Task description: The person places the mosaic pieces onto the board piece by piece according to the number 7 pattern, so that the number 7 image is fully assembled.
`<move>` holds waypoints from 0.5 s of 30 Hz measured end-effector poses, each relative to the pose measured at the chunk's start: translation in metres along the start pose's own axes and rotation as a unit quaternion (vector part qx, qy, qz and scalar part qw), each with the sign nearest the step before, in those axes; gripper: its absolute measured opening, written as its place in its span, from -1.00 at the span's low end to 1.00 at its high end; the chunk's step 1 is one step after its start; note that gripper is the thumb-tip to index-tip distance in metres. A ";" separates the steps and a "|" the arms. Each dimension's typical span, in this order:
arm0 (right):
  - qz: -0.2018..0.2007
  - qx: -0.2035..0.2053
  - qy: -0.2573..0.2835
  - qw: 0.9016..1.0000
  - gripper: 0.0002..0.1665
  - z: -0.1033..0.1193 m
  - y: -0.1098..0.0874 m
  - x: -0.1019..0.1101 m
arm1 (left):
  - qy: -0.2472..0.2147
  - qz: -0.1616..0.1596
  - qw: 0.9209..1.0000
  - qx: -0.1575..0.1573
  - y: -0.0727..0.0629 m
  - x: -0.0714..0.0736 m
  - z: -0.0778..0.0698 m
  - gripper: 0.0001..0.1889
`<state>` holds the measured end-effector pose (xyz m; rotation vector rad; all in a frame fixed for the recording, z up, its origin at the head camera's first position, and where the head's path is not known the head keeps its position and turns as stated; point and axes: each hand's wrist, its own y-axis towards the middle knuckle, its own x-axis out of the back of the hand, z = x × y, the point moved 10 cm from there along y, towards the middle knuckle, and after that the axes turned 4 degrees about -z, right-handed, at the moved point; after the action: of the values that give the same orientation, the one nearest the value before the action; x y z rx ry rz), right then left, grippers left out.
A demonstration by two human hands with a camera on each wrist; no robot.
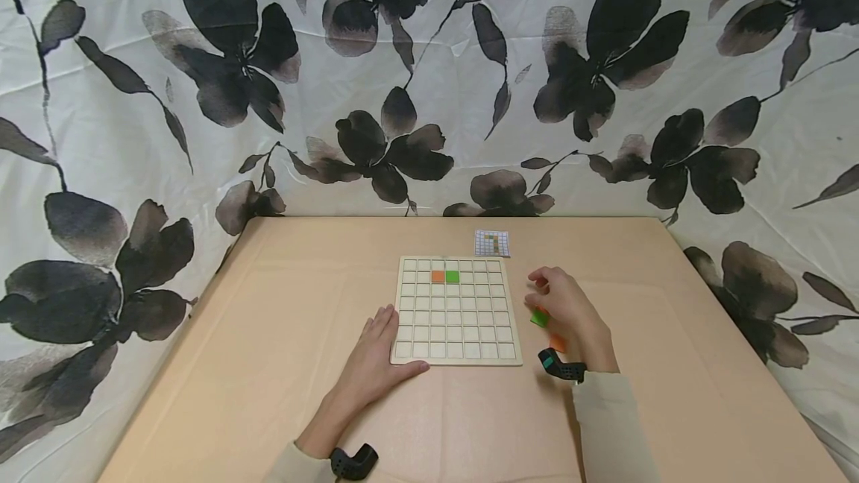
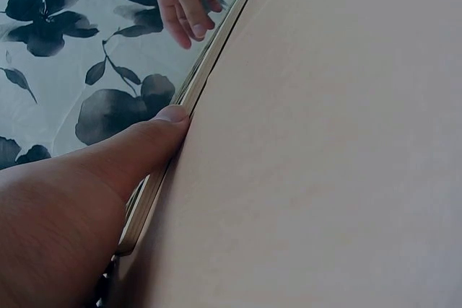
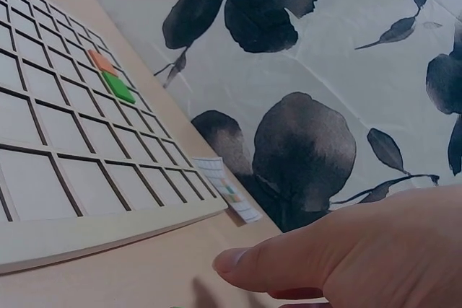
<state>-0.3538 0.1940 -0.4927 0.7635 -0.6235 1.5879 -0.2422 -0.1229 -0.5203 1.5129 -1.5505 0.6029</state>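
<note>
A pale wooden grid board [image 1: 459, 358] lies on the table. In its far row an orange square tile [image 1: 438, 276] sits beside a green one [image 3: 119, 88]. My left hand [image 1: 369, 360] rests against the board's near left corner, fingers straight along the left side and thumb [image 2: 155, 131] touching the front edge. To the right of the board, my right hand [image 1: 567, 308] hovers with loosely bent fingers, nothing visible between them. Below it lie a loose green tile [image 1: 539, 317] and an orange tile [image 1: 557, 343], partly hidden by the hand.
Just behind the board's far right corner lies a small card [image 1: 492, 243] printed with a grid and a few coloured squares. A light wood-coloured table [image 1: 302, 282] carries everything. Behind and beside it hangs a white cloth [image 1: 496, 155] with dark flowers.
</note>
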 end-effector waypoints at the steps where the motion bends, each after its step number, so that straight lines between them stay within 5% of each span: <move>1: 0.001 0.000 0.000 1.000 -0.49 0.000 0.000 0.000 | 0.000 0.000 1.000 0.000 0.000 0.000 0.000 0.18; 15: 0.018 -0.017 -0.001 1.000 -0.50 -0.005 -0.001 -0.004 | 0.002 0.001 1.000 0.003 -0.001 0.000 -0.001 0.18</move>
<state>-0.3534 0.1951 -0.4990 0.7311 -0.6673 1.6063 -0.2414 -0.1223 -0.5198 1.5136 -1.5485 0.6121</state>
